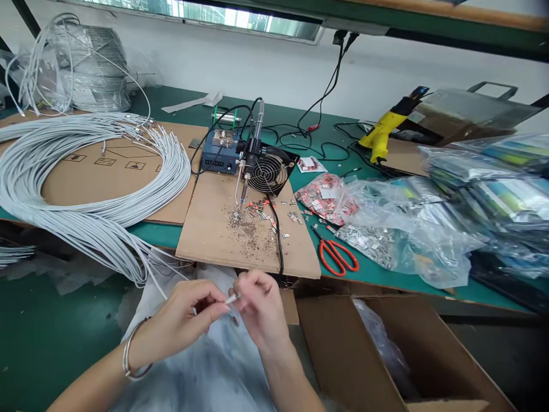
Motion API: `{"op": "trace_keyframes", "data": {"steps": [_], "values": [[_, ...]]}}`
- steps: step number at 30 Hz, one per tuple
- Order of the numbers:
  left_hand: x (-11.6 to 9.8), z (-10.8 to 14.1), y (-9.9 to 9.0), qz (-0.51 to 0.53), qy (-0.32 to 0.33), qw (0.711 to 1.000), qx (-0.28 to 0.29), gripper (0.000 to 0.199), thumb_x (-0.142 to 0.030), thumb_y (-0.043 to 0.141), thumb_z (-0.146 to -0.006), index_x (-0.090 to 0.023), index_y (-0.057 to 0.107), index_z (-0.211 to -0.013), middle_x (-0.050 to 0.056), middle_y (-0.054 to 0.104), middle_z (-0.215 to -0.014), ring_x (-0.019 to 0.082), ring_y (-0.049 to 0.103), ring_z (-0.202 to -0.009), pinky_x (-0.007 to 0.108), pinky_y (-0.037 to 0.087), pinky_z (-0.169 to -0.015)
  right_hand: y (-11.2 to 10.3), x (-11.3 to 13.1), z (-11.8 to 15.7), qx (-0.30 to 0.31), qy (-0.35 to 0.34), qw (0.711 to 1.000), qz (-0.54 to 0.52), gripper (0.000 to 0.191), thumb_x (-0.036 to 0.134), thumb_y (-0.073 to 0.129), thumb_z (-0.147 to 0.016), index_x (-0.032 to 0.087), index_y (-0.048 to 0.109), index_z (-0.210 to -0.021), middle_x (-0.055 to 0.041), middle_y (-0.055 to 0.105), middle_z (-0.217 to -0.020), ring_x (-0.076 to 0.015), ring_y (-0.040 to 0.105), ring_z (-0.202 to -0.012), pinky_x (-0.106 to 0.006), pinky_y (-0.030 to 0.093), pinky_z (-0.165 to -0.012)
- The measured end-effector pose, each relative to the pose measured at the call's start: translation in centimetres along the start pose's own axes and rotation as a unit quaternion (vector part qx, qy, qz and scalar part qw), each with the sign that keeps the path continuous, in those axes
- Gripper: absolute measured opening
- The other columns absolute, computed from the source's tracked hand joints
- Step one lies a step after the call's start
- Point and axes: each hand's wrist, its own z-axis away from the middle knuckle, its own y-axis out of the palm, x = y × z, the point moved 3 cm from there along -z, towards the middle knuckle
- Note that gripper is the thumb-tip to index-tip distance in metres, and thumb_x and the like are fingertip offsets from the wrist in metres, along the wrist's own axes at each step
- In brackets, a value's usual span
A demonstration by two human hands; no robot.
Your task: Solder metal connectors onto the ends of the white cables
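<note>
Above my lap, my left hand (pixel 193 315) pinches a white cable (pixel 232 299) close to its end between thumb and fingertips. My right hand (pixel 261 306) closes its fingertips around the tip of that same cable; what exactly sits at the tip is too small to make out. From the big coil of white cables (pixel 167 194) on the left, strands droop over the table edge toward my left hand. Just beyond my hands lies a cardboard sheet (pixel 214 240) strewn with dark crumbs and small metal connectors (pixel 295 217).
A soldering iron (pixel 245 189) stands in a holder by a blue soldering station (pixel 219 153) and a black fan (pixel 270 171). Red-handled scissors (pixel 337 257), bags of metal parts (pixel 373 243) and a yellow heat gun (pixel 381 134) lie right. An open carton (pixel 343 355) stands below.
</note>
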Motion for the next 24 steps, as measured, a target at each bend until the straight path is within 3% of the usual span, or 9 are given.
{"op": "trace_keyframes", "data": {"steps": [2, 3, 6, 9, 13, 17, 21, 24], "values": [[0.0, 0.2, -0.1, 0.059, -0.015, 0.998, -0.014, 0.033, -0.043, 0.052, -0.086, -0.013, 0.058, -0.077, -0.001, 0.048, -0.061, 0.006, 0.047, -0.047, 0.015, 0.036, -0.042, -0.5, 0.7, -0.5, -0.055, -0.035, 0.995, -0.07, 0.029, 0.031, 0.068, -0.079, 0.018, 0.052, -0.058, 0.0065, 0.035, -0.048, -0.0054, 0.027, -0.043, -0.018, 0.029, -0.045], [-0.1, 0.3, -0.2, 0.089, -0.023, 0.995, -0.022, 0.034, -0.045, 0.052, -0.085, -0.012, 0.057, -0.076, -0.002, 0.046, -0.059, 0.006, 0.046, -0.044, 0.015, 0.035, -0.041, -0.6, 1.0, -0.6, -0.058, -0.054, 0.996, -0.045, 0.026, 0.03, 0.068, -0.079, 0.019, 0.055, -0.059, 0.0057, 0.038, -0.049, -0.0057, 0.03, -0.045, -0.018, 0.031, -0.047], [-0.4, 0.6, -0.7, 0.108, -0.013, 0.993, -0.035, 0.034, -0.044, 0.049, -0.087, -0.012, 0.057, -0.079, -0.004, 0.044, -0.054, 0.005, 0.044, -0.04, 0.016, 0.034, -0.041, 0.0, 1.3, -0.5, 0.042, -0.051, 0.987, 0.149, 0.006, 0.025, 0.071, -0.076, 0.021, 0.068, -0.073, 0.0009, 0.055, -0.058, -0.0095, 0.045, -0.053, -0.022, 0.035, -0.051], [-1.0, 0.8, -1.1, -0.008, 0.043, 0.999, -0.027, 0.028, -0.033, 0.044, -0.092, -0.014, 0.059, -0.079, -0.004, 0.047, -0.053, 0.006, 0.047, -0.045, 0.017, 0.036, -0.049, 0.9, 1.2, 0.1, 0.117, -0.046, 0.96, 0.25, 0.005, 0.024, 0.071, -0.074, 0.02, 0.071, -0.078, -0.0023, 0.062, -0.064, -0.0124, 0.048, -0.057, -0.025, 0.036, -0.052], [-1.7, 1.1, -1.4, -0.185, 0.116, 0.974, -0.053, 0.021, -0.021, 0.04, -0.094, -0.016, 0.059, -0.086, -0.002, 0.05, -0.062, 0.007, 0.046, -0.056, 0.018, 0.034, -0.055, 1.3, 1.8, 0.2, 0.136, -0.053, 0.938, 0.315, 0.007, 0.025, 0.068, -0.077, 0.019, 0.069, -0.074, -0.0025, 0.062, -0.063, -0.0127, 0.049, -0.058, -0.026, 0.037, -0.054], [-2.0, 1.2, -1.2, -0.247, 0.142, 0.957, -0.057, 0.018, -0.017, 0.04, -0.093, -0.018, 0.058, -0.095, -0.001, 0.051, -0.069, 0.008, 0.045, -0.06, 0.019, 0.033, -0.056, 0.9, 2.1, -0.1, 0.143, -0.025, 0.937, 0.317, 0.01, 0.024, 0.069, -0.075, 0.017, 0.066, -0.068, -0.0014, 0.058, -0.059, -0.0113, 0.047, -0.055, -0.025, 0.036, -0.051], [-1.7, 0.7, -0.7, -0.129, 0.084, 0.987, -0.034, 0.022, -0.026, 0.041, -0.094, -0.016, 0.059, -0.085, -0.002, 0.049, -0.06, 0.006, 0.046, -0.053, 0.018, 0.033, -0.051, 1.2, 1.6, 0.1, 0.114, -0.035, 0.97, 0.21, 0.016, 0.022, 0.069, -0.073, 0.017, 0.059, -0.061, 0.0017, 0.052, -0.053, -0.0087, 0.042, -0.047, -0.022, 0.031, -0.044], [-1.0, 0.2, 0.0, 0.077, -0.023, 0.997, 0.006, 0.033, -0.042, 0.044, -0.091, -0.014, 0.053, -0.075, -0.005, 0.042, -0.051, 0.005, 0.041, -0.04, 0.016, 0.03, -0.04, 2.0, 1.2, 0.6, 0.082, -0.146, 0.956, 0.239, 0.013, 0.015, 0.065, -0.076, 0.018, 0.059, -0.065, 0.003, 0.049, -0.052, -0.0087, 0.04, -0.047, -0.022, 0.031, -0.044]]}}
